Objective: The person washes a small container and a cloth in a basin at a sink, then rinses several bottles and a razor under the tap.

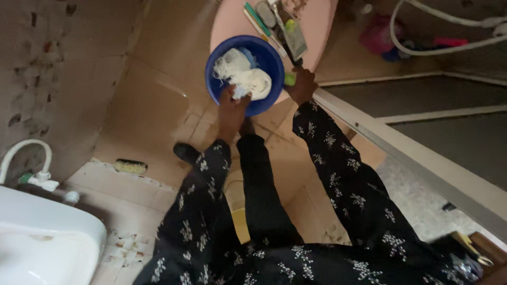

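Blue bowl (pixel 248 74) is sitting at about twelve o'clock from the person, resting on the near edge of one round pink stool (pixel 227 21) that is standing on the tiled floor (pixel 153 95). One bowl only is showing, and inside it two pale lumps of white cloth (pixel 243 74) are lying, one stringy at ten o'clock, one smoother toward the middle.

The left hand (pixel 232 105) is reaching into the bowl at its six o'clock rim, its fingers curling shut on the lower edge of the cloth. The right hand (pixel 302 84) is sitting at the bowl's three o'clock side, fingers closing around one small yellow-green object (pixel 290 79), possibly a soap bar or bottle cap; the view is too dim to tell which.

Several toiletry items (pixel 280 21) are lying on the stool beyond the bowl. One white sink (pixel 42 237) is showing at eight o'clock, one brush (pixel 130 166) near it on the floor, and one white hose (pixel 438 31) is curving at two o'clock.
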